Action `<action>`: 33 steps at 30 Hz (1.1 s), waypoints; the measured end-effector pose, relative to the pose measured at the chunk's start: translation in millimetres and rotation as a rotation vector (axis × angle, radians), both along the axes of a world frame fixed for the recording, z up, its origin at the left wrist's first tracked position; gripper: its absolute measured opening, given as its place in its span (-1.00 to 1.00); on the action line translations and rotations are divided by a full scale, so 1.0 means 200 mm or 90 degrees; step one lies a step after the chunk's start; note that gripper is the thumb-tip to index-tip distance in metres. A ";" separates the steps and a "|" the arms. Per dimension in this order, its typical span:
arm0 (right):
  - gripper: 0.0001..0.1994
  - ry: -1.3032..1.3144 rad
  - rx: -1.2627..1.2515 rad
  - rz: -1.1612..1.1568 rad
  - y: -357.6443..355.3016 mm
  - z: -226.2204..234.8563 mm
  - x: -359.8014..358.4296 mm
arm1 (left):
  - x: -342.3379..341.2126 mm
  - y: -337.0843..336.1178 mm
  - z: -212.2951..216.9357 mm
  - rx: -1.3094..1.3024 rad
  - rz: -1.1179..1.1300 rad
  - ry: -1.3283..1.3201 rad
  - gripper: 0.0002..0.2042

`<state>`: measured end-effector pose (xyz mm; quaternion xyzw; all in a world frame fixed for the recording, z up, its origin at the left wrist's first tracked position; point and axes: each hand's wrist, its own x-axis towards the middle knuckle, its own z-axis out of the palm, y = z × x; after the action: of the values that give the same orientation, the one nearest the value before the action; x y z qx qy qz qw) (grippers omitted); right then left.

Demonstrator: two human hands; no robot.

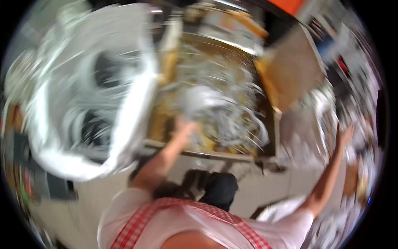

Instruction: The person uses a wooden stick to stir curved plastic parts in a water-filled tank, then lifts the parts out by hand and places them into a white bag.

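Note:
My left hand (184, 128) is over the front left part of an open cardboard box (271, 137). Motion smears its fingers. Just beyond it is a blurred white curved bundle (203, 99), and I cannot tell whether the hand grips it. Many loose grey-white strips or loops (232, 120) lie tangled inside the box. My right hand (345, 135) reaches far out to the right, fingers stretched and apart, with nothing visible in it. Nearest to it are a crumpled clear plastic bag (325, 120) and blurred items at the right side.
A large white sack (43, 137) stands left of the box, holding coiled white loops around dark centres. A raised cardboard flap (296, 70) rises on the box's right. Another box (232, 25) sits behind. Tiled floor (265, 180) shows in front.

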<state>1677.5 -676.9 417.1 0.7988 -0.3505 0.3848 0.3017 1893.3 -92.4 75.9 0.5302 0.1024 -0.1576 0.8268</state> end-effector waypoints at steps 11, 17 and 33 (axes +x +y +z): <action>-0.49 -0.195 1.448 0.697 1.75 -1.20 0.60 | -0.48 0.13 0.98 0.070 -0.101 -0.543 -0.19; -0.60 -0.344 1.356 0.877 1.99 -0.89 0.93 | -0.60 0.45 1.66 0.279 0.020 -0.720 -0.10; -0.36 0.749 0.268 0.938 3.70 -0.08 1.11 | -0.90 1.66 1.78 1.120 -0.029 -0.944 -0.82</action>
<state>1899.8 62.3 400.7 0.9210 0.3838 -0.0547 -0.0376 1713.2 240.1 431.1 0.8878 -0.3444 0.3043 0.0243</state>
